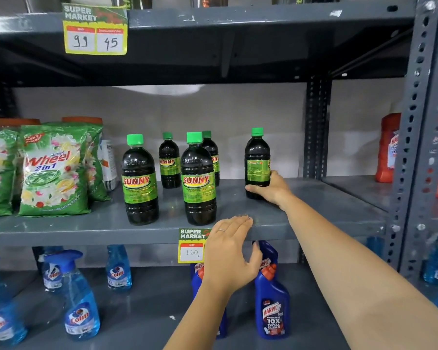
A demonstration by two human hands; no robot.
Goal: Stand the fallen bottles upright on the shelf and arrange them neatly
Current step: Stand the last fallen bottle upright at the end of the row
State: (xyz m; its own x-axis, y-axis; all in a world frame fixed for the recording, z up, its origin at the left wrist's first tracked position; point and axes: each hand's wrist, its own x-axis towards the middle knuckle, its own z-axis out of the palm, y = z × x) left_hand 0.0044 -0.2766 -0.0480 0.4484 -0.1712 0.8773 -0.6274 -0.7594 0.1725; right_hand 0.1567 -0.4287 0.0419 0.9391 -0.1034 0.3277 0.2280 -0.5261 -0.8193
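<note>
Several dark bottles with green caps and green SUNNY labels stand upright on the grey middle shelf [314,210]. Two large ones are in front, one at the left [140,180] and one at the centre [198,180]. Two smaller ones stand behind them [169,161] [212,152]. My right hand [273,189] grips the lower part of a further bottle [258,160] standing upright at the right, label turned away. My left hand [232,251] hovers with spread fingers at the shelf's front edge, holding nothing.
Green Wheel detergent bags [52,173] fill the shelf's left side. Red bottles [387,147] stand beyond the upright post [415,122] at right. Below are blue Colin spray bottles [79,299] and blue Harpic bottles [272,301]. Price tags [191,246] hang from shelf edges.
</note>
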